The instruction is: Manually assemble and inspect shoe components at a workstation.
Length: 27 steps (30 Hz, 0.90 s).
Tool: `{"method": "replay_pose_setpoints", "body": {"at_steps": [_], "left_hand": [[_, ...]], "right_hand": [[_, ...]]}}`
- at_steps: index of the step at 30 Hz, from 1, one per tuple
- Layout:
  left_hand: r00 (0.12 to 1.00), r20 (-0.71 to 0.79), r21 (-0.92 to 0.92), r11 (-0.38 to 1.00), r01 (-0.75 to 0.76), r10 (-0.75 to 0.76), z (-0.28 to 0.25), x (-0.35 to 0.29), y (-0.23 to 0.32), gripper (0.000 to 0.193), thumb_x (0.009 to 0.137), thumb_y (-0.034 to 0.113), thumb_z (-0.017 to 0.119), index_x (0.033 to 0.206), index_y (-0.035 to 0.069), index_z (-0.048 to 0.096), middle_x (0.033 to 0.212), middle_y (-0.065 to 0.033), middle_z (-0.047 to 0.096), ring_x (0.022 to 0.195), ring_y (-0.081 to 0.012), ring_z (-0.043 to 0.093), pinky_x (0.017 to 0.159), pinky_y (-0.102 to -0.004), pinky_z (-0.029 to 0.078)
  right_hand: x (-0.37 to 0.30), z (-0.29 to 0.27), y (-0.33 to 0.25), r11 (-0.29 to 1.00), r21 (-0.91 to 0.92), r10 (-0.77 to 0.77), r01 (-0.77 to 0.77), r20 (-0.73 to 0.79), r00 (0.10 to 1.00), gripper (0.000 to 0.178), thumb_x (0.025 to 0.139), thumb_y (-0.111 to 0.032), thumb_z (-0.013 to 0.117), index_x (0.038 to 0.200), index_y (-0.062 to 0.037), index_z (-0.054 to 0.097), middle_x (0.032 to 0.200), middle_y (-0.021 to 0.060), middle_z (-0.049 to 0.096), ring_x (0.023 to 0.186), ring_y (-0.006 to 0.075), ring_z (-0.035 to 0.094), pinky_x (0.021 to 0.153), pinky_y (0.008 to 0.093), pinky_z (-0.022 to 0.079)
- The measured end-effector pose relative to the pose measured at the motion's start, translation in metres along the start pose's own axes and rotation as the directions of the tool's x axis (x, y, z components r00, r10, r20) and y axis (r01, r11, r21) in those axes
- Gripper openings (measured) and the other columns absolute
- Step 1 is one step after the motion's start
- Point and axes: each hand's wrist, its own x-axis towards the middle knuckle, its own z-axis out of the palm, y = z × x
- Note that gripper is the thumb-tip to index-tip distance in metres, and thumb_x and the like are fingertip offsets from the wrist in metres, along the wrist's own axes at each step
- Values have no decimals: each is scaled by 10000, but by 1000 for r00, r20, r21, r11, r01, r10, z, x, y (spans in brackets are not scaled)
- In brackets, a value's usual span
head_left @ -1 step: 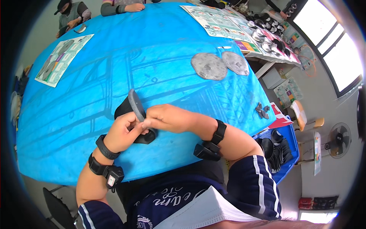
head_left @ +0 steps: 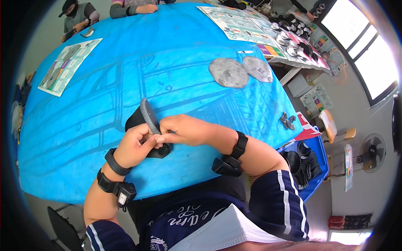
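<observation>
Head: hands [head_left: 134, 144] [head_left: 182, 129] near table edge [head_left: 163, 188], room ahead.

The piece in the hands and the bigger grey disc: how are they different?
The piece is black with a grey edge; the disc is blotchy grey. The piece tilts up; the disc lies flat. The left hand and right hand hold the piece; nobody holds the disc. Both show some grey.

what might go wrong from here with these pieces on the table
The black piece sits tilted in the left hand, so it might slip if that grip loosens. The right hand is right up against the left, so a finger could get pinched. Small dark pieces lie near the edge of the blue-covered table and might get knocked off.
</observation>
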Motion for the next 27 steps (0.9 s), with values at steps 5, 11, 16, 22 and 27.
{"method": "replay_pose_setpoints", "body": {"at_steps": [5, 11, 16, 22, 27], "left_hand": [[1000, 10, -75, 997, 2, -1, 1, 1, -4, 130, 898, 75, 523, 807, -17, 530, 821, -123, 654, 780, -129, 635, 695, -240, 508], [999, 42, -94, 996, -3, 7, -2, 1, -4, 154, 906, 93, 517, 816, -23, 564, 822, -119, 657, 769, -137, 635, 702, -252, 509], [997, 82, -82, 997, -5, 12, -3, 0, -1, 154, 906, 109, 524, 861, -25, 586, 812, -103, 652, 758, -137, 633, 704, -255, 508], [992, 113, -105, 993, -51, 62, 0, -10, 7, 142, 891, 117, 550, 902, -20, 588, 794, -96, 651, 745, -145, 645, 695, -256, 517], [986, 108, -126, 986, -113, 127, 5, -16, 15, 92, 867, 53, 549, 894, -22, 595, 778, -99, 653, 732, -152, 658, 650, -260, 528]], "right_hand": [[1, -4, 6, 995, -103, 25, -16, 82, 996, 346, 870, -352, 570, 779, -19, 540, 770, 106, 554, 677, 257, 554, 608, 358, 432], [-2, -7, 0, 987, -163, 6, 16, 133, 991, 266, 873, -282, 549, 826, -21, 567, 794, 135, 577, 757, 308, 575, 662, 390, 442], [-4, -7, 2, 980, -101, -160, 174, 134, 978, 222, 896, -228, 519, 831, -18, 554, 777, 124, 560, 755, 304, 558, 668, 387, 438], [-8, -6, -6, 963, 58, -267, 262, 123, 956, 226, 908, -201, 511, 781, -16, 532, 709, 104, 519, 665, 272, 522, 597, 361, 418], [-13, -1, -15, 963, 100, -259, 249, 98, 961, 214, 892, -174, 526, 739, -24, 521, 659, 89, 484, 608, 248, 490, 546, 353, 394]]}}
